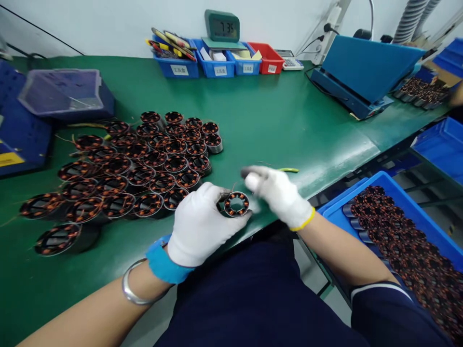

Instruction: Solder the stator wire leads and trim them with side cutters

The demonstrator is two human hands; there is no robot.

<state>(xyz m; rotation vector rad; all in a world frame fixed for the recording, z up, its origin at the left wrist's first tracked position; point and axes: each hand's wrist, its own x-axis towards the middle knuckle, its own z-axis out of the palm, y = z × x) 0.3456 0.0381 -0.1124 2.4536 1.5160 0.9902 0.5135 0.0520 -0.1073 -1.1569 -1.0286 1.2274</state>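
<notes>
My left hand [202, 224], in a white glove with a blue cuff, is closed around a motor stator [237, 205]. Its ring of copper windings faces up, and a thin wire sticks up from its rim. To the right of it, my right hand [277, 193] is raised in a white glove with a yellow cuff edge. Its fingers are curled together and somewhat blurred; anything between them cannot be made out. Many more wound stators [152, 159] stand crowded on the green table [267, 120] left of my hands, one of them [67, 238] lying tilted in front.
A blue crate [383, 180] packed with stators stands low at the right. Behind are blue tool bins [180, 70], a red bin [267, 60], a clock [222, 26] and a calculator [289, 60]. A blue machine [365, 72] sits back right; a yellow-green strip [288, 169] lies near my right hand.
</notes>
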